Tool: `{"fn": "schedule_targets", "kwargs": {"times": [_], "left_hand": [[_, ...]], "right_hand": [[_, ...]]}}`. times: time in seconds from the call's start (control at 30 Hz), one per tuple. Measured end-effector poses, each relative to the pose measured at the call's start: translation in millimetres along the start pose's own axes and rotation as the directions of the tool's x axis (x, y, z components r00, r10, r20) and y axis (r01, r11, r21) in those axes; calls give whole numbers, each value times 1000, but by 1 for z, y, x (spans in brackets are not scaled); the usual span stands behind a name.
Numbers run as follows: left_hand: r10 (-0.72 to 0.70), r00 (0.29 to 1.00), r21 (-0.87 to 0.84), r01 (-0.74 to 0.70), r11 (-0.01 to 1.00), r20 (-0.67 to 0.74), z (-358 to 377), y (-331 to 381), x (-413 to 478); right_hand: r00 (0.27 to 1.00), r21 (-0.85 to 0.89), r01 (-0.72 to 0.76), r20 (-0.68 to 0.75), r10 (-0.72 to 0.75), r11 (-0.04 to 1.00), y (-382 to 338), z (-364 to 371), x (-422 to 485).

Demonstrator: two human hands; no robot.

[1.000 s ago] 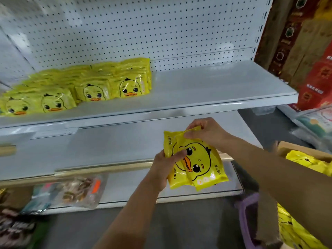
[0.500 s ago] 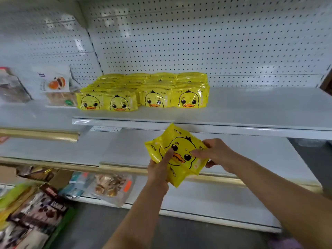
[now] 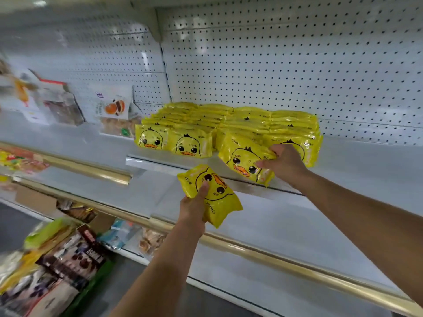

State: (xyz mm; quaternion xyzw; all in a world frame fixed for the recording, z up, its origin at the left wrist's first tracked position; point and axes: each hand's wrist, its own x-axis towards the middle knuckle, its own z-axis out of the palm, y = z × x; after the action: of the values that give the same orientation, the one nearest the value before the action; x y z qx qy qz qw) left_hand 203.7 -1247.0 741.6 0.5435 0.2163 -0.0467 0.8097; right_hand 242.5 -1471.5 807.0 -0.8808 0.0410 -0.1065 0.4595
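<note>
As left hand (image 3: pixel 193 210) grips pouch (image 3: pixel 220 199), glossy crinkled yellow film

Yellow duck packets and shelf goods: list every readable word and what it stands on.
"CKOK": tilted packet gripped by the right hand.
"CKOK": lower packet in the left hand, sideways.
"CKOK": stacked packet behind the right hand.
Small print on packets, white bag, dark packs: too blurred to read.

pegboard (image 3: pixel 274 65) white | snack bag (image 3: pixel 113 108) on shelf (image 3: pixel 68 138) | gold rail (image 3: pixel 274 255)
</note>
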Motion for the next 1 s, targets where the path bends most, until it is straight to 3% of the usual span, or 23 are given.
{"fn": "schedule_targets", "kwargs": {"times": [0.23, 0.57, 0.7, 0.8, 0.9, 1.0], "left_hand": [[-19, 1000, -13, 20, 1000, 22, 11, 11, 36], [-3, 997, -7, 3, 1000, 71, 19, 9, 69], [-7, 993, 8, 6, 1000, 114, 21, 11, 71], [-5, 985, 45, -3, 999, 174, 20, 13, 68], [-17, 964, 137, -20, 990, 264, 22, 18, 66], [-93, 922, 305, -28, 952, 375, 31, 26, 58]], "right_hand": [[1000, -461, 24, 15, -19, 887, -10, 28, 66], [964, -749, 203, 40, -264, 630, -7, 48, 100], [955, -797, 188, 11, -298, 573, -1, 50, 106], [924, -746, 229, -34, -380, 625, 2, 50, 105], [877, -412, 390, -104, -468, 823, -4, 49, 90], [934, -75, 312, 206, -291, 947, -19, 49, 70]]}}
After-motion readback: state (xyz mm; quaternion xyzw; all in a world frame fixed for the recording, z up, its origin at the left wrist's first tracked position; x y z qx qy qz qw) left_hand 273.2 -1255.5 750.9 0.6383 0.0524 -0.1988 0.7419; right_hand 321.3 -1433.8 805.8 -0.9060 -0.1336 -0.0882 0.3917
